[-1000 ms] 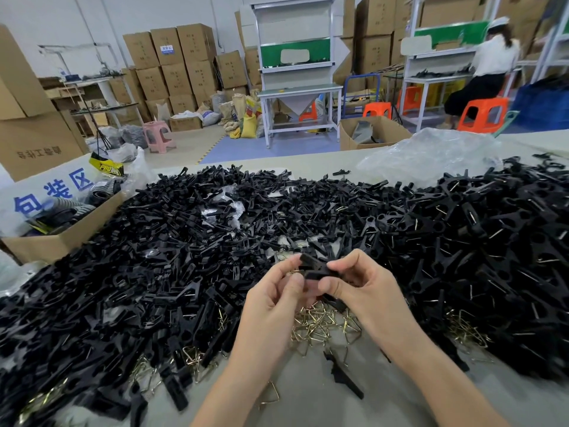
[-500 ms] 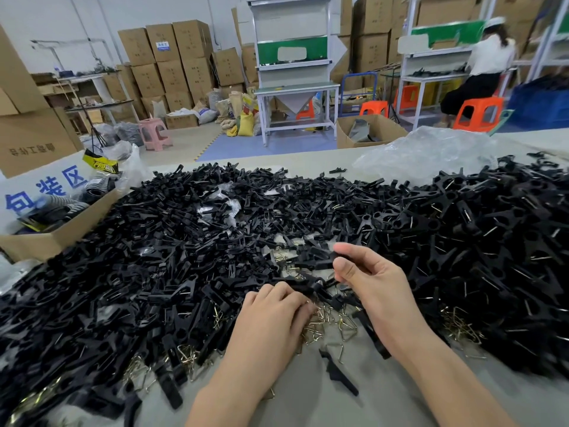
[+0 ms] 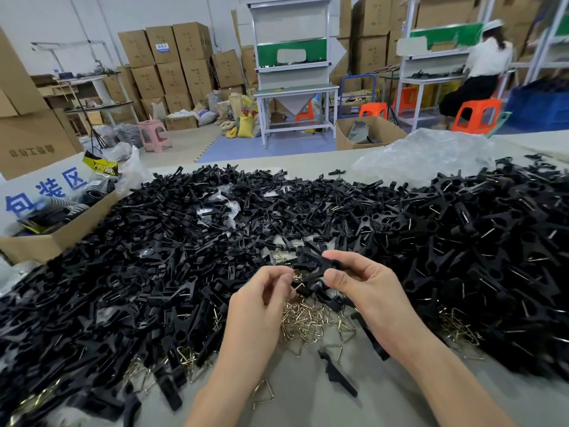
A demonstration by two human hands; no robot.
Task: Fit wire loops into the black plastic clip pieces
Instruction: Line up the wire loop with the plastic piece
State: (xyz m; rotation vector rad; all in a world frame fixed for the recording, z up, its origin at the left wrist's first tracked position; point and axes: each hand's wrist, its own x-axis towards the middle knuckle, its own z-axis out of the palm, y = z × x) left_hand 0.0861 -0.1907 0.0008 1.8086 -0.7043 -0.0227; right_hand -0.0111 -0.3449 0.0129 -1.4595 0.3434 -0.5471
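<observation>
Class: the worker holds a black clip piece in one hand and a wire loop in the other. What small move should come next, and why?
Probably bring the wire loop in the left hand to the black clip piece pinched by the right hand: both are lifted, close together, not yet joined.

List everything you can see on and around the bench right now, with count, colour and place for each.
Clip pieces: too many to count, black, heaped across the bench.
Wire loops: many, brass-coloured, piled under the hands, more at the heap's near edges.
Loose clip piece: one, black, on bare bench near the wrists.
Plastic bag: one, clear, far right of the bench.
Cardboard box: one, brown, left edge, dark items inside.
Stools: three orange, one pink, on the floor behind.
Stacked cartons: many, brown, along the back wall.
Left hand: pinching a wire loop.
Right hand: holding a black clip piece.
</observation>
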